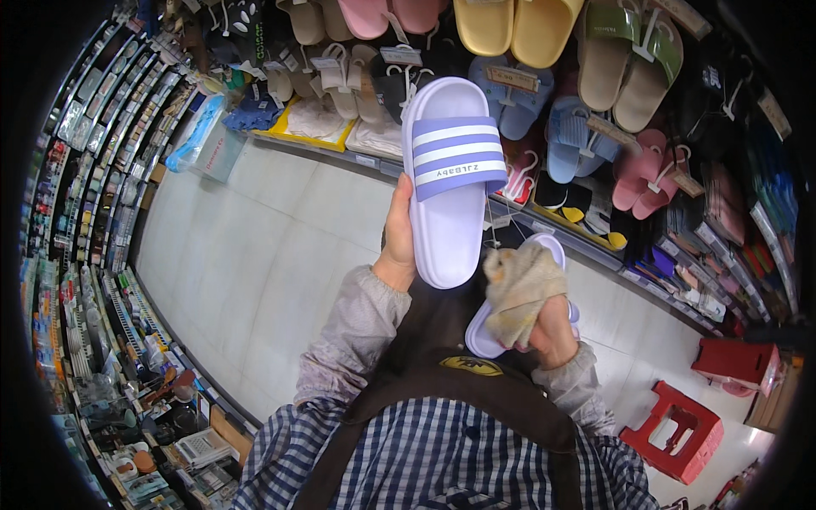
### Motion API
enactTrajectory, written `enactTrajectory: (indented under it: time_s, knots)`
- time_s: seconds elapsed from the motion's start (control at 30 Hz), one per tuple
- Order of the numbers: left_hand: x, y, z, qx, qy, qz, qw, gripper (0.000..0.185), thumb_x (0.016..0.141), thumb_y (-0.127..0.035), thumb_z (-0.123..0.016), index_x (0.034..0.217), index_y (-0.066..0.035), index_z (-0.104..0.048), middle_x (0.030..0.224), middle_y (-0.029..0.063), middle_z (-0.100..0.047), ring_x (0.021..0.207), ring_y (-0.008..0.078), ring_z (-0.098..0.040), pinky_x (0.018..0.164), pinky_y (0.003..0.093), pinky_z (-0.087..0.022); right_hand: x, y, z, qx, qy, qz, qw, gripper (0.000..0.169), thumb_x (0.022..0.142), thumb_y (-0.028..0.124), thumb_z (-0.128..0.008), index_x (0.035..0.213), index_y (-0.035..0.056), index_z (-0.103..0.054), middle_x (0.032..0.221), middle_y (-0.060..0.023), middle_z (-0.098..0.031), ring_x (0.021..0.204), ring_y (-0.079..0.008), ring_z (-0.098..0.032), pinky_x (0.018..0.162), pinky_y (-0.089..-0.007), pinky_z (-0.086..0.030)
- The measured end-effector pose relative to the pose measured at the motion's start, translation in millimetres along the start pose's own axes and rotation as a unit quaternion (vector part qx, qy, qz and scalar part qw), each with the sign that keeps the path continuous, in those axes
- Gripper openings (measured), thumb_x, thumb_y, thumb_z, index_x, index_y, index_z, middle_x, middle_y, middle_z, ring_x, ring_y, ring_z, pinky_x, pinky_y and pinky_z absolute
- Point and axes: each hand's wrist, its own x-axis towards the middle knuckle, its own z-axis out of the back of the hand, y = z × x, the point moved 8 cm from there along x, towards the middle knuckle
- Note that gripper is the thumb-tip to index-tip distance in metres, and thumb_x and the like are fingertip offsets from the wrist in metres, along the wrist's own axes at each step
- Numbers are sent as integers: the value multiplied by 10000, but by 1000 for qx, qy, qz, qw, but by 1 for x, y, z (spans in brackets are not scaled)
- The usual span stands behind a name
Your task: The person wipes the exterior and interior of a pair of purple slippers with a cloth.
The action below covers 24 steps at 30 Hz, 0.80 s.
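Observation:
My left hand (400, 236) grips a lavender slide sandal (447, 239) by its outer edge. The sandal is held up with its insole towards me, and its purple strap has white stripes and lettering. In my right hand (553, 333) is a bunched beige cloth (528, 290), slightly blurred. Behind the cloth is a matching lavender slide sandal (486, 333), most of it covered by the cloth and hand. Thin strings and a small white tag (501, 222) hang between the two sandals. Whether my right fingers also grip the second sandal is hidden.
Ahead, yellow slides (484, 29), green-strapped slides (599, 64) and pink slippers (647, 172) hang with price tags above a low shelf (382, 167). Packed shelves (89, 210) curve along the left. A clear box (213, 143) stands on the tiled floor (274, 217); a red stool (676, 430) sits right.

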Motion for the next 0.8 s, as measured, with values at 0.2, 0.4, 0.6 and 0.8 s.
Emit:
enactTrajectory:
  time_s: [0.2, 0.4, 0.6, 0.8]
  knots:
    - [-14, -6, -15, 93, -33, -62, 993, 589, 994, -486, -328, 1338, -19, -431, 1228, 113, -563, 1078, 196, -567, 922, 325, -462, -16, -28, 10, -107, -99, 20, 989, 383, 1002, 172, -436, 1358, 36, -396, 1309, -116, -507, 1191, -236, -507, 1013, -372, -431]
    - [-24, -4, -28, 184, -56, -129, 973, 647, 962, -500, -384, 1336, 27, -413, 1210, 124, -555, 1083, 181, -533, 930, 303, -415, -11, -52, 1, -165, 78, -1, 983, 425, 972, 181, -529, 1354, 55, -392, 1231, -86, -543, 1087, -200, -573, 923, -330, -498]
    - [-33, -23, -55, 283, -52, -184, 940, 633, 952, -450, -436, 1327, 60, -412, 1192, 128, -565, 1068, 177, -542, 929, 302, -417, -12, -47, 3, -196, 147, 26, 969, 512, 930, 212, -585, 1364, 47, -368, 1223, -94, -535, 1092, -228, -568, 933, -341, -490]
    - [-29, -19, -48, 233, -11, -160, 959, 650, 951, -478, -437, 1326, 52, -418, 1206, 126, -561, 1083, 178, -539, 933, 301, -419, -7, -33, 19, -369, 141, 127, 910, 606, 876, 215, -642, 1368, 17, -348, 1240, -124, -512, 1124, -263, -547, 940, -347, -473]
